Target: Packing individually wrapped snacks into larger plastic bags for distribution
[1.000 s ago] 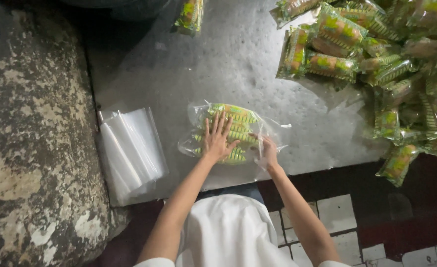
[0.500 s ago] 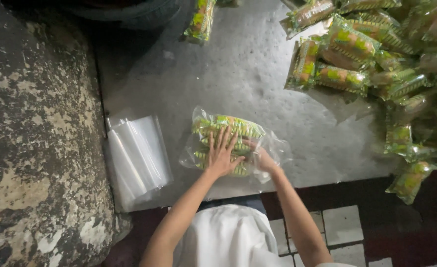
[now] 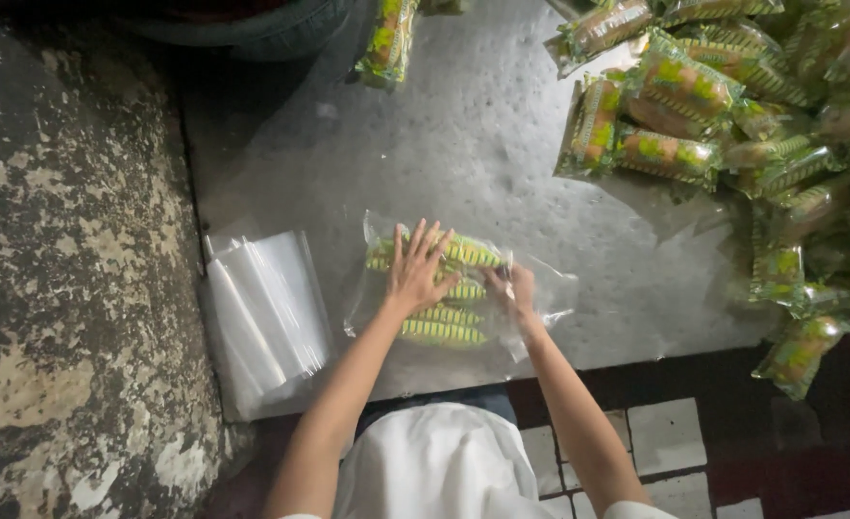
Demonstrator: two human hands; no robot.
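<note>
View from above of a grey metal worktop [image 3: 502,144] with a person's two bare arms reaching onto it. All places here are given from the clear plastic bag [image 3: 449,288] of green-and-yellow striped snack packets lying near the worktop's front edge. Far to the left of the bag is a rough, mottled, peeling surface [image 3: 60,269]. Just left of the bag, well apart from the hands, lies a stack of flat, empty clear bags [image 3: 266,312]. On the bag itself, the left hand [image 3: 417,274] lies palm down with its fingers [image 3: 413,240] spread wide and released, pressing flat on the packets; the packets show under and on both sides of those fingers. At the bag's right end, the right hand [image 3: 516,288] has its fingers clenched on the loose plastic of the bag's mouth, with the packets just left of them. Behind the bag, at the worktop's far edge, one single packet [image 3: 388,40] lies beside a dark round rim. Far to the right of the bag is a large heap of like packets [image 3: 761,125], some spilling toward the front edge. Below the bag are the person's white top and a dark tiled floor [image 3: 665,437].
</note>
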